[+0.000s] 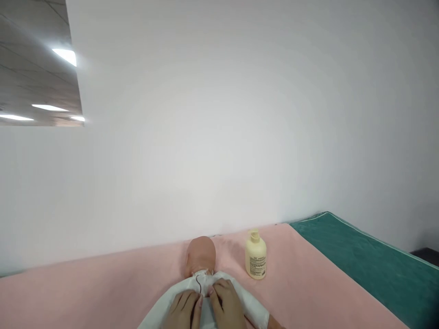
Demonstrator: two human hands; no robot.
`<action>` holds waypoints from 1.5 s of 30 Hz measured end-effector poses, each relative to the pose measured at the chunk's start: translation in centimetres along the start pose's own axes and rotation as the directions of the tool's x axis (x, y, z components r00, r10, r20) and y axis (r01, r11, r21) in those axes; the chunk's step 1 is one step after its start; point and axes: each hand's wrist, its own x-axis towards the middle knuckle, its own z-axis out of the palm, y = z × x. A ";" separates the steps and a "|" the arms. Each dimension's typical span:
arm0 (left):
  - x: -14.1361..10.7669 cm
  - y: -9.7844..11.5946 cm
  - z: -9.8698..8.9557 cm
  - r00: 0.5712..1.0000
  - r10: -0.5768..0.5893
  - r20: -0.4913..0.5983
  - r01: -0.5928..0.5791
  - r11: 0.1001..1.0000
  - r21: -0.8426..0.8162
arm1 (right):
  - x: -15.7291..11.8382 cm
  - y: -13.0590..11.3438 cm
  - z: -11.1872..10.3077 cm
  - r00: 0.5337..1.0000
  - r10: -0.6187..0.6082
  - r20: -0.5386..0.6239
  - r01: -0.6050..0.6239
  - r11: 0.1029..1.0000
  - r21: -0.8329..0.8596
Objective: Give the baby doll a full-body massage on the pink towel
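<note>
Head view: My left hand and right hand rest half-curled on the white garment of a doll beneath and beyond them; whether they pinch it, I cannot tell. A bottle stands farther right.

Doll on cloth, garment around its body. Left hand and right hand side by side over garment, below doll's head. Bottle upright on cloth, right of doll. Cover farther right. Wall behind.
</note>
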 end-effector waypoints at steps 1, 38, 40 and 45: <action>0.0 0.2 -0.3 0.999 0.003 -0.036 -0.003 1.000 0.002 | -0.2 -0.6 -0.5 1.000 -0.002 -0.002 0.002 0.999 0.048; -0.9 1.4 -1.1 0.962 -0.265 0.065 0.272 0.951 -0.146 | -0.5 -2.6 -2.3 0.998 0.039 0.045 -0.048 0.974 0.221; -0.3 1.6 -2.9 0.957 -0.282 0.061 0.288 0.933 -0.213 | -0.4 -3.1 -3.9 0.998 0.053 0.028 -0.058 0.965 0.256; 0.1 2.1 -8.8 0.925 -0.121 0.359 0.282 0.854 -0.437 | -1.0 -4.8 -9.0 0.917 0.022 0.397 -0.146 0.947 0.285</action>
